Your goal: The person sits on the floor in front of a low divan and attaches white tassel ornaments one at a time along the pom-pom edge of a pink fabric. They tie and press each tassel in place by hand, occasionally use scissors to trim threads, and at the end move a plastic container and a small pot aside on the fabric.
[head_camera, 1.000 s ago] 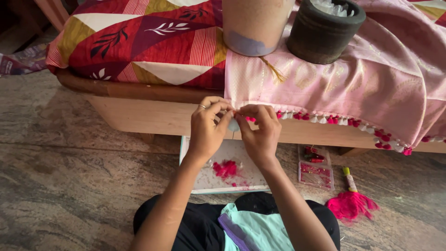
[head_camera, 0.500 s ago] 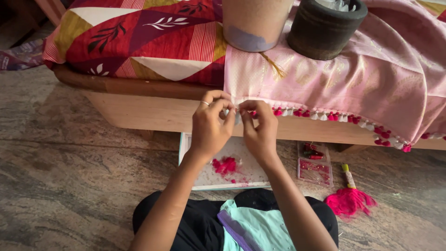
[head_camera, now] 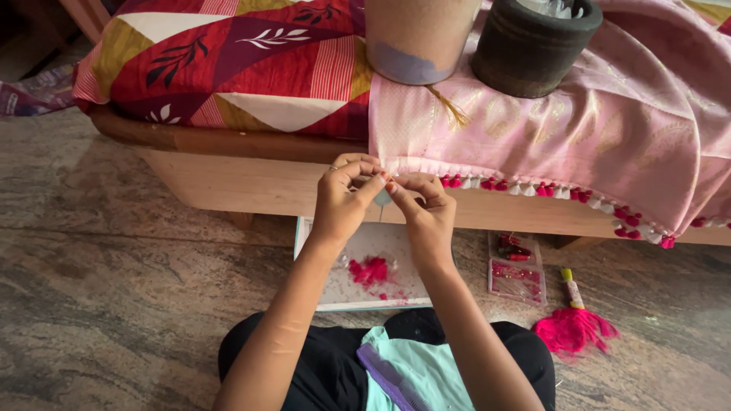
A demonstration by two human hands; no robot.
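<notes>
A pink patterned cloth (head_camera: pixel 579 129) hangs over the edge of a low wooden bed, its hem lined with small red and white tassels (head_camera: pixel 533 188). My left hand (head_camera: pixel 346 194) and my right hand (head_camera: pixel 422 205) meet at the hem's left end, fingertips pinched together on the cloth edge and a small pale tassel there. A ring shows on my left hand. What lies between the fingertips is mostly hidden.
A tan cylinder (head_camera: pixel 422 38) and a dark round pot (head_camera: pixel 533 42) weigh the cloth down on the bed. On the stone floor lie a white tray (head_camera: pixel 335 293) with red thread bits (head_camera: pixel 371 270), a clear bead box (head_camera: pixel 516 278) and a pink thread bundle (head_camera: pixel 575 331). A purple comb (head_camera: pixel 388 377) rests on my lap.
Both hands stay pinched at the hem; the fingers have shifted slightly. The view has drifted a little.
</notes>
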